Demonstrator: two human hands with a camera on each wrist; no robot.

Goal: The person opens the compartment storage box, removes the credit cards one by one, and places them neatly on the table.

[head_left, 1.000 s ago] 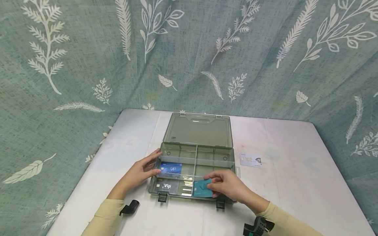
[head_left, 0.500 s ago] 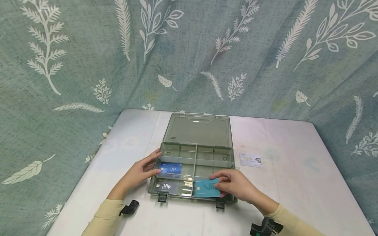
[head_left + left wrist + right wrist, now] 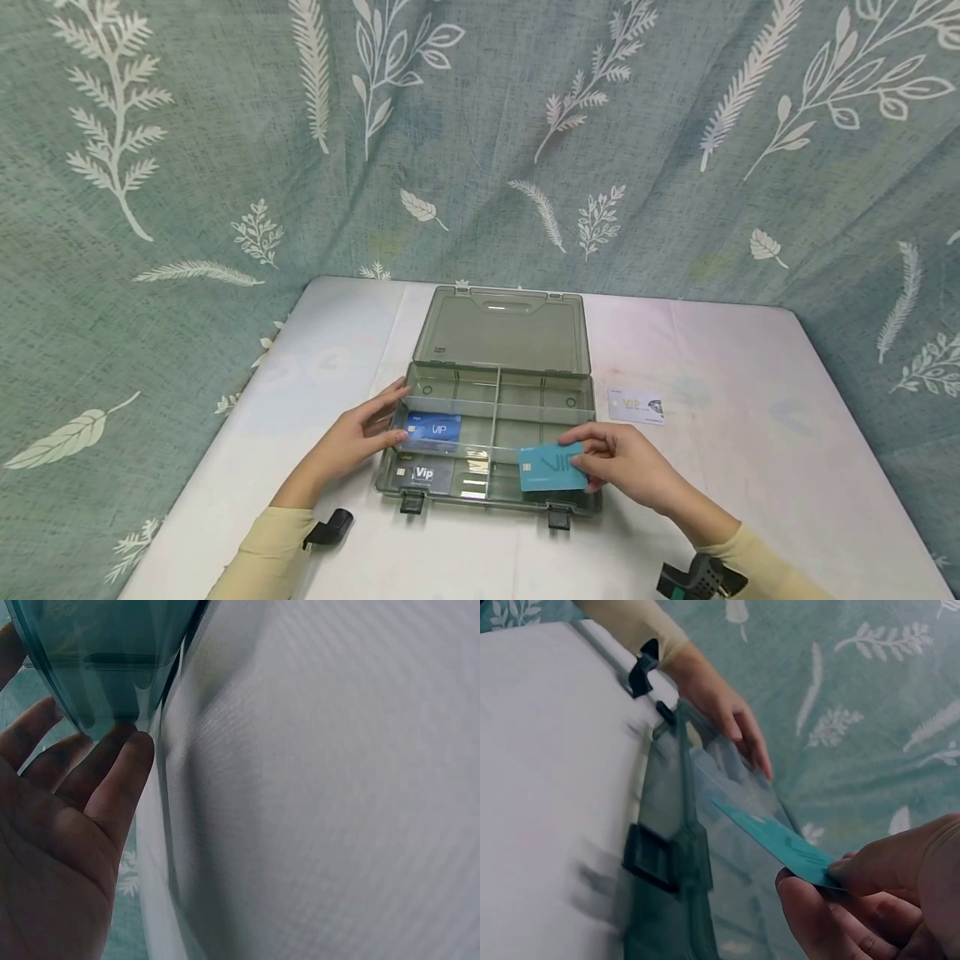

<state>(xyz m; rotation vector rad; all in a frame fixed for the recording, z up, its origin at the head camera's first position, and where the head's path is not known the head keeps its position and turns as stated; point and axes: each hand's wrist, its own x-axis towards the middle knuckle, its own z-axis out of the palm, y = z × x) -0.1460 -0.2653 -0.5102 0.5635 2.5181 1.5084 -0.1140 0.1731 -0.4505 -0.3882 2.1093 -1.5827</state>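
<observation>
A teal VIP card [image 3: 547, 468] hangs over the front right compartment of a clear grey-green organizer box [image 3: 540, 386]. My right hand [image 3: 633, 461] pinches its right end between thumb and fingers; the right wrist view shows the card [image 3: 784, 841] tilted in that pinch. My left hand [image 3: 352, 437] rests against the box's left side, its thumb over the rim. In the left wrist view its fingertips touch the box's outer wall [image 3: 120, 675]. A blue VIP card [image 3: 435, 429] lies in the middle left compartment, a grey Vip card [image 3: 423, 475] in the front left one.
The box's lid [image 3: 506, 333] lies folded back. A white VIP card [image 3: 636, 407] lies on the white tablecloth [image 3: 712, 467] to the right of the box. Two latches [image 3: 559, 518] stick out at the front. A leaf-patterned curtain [image 3: 480, 167] hangs behind.
My right hand has moved right and slightly up with the teal card, lifting it from low in the front right compartment. The left hand and box have stayed put.
</observation>
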